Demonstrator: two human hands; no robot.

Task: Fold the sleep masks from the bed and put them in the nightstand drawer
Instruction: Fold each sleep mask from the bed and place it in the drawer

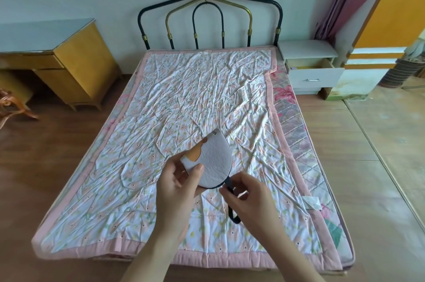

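Now folded sleep mask (212, 162) pinched in left hand (178, 180), strap (230, 192) in right hand (247, 196)

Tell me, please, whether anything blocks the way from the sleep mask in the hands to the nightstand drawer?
Nothing visible does. The sleep mask is held above the bed by the left hand, the right hand pinching its strap. The nightstand drawer at the head of the bed stands pulled open.

sleep mask (212, 162): white, orange print | strap (232, 210): navy | quilt (184, 97): pink floral
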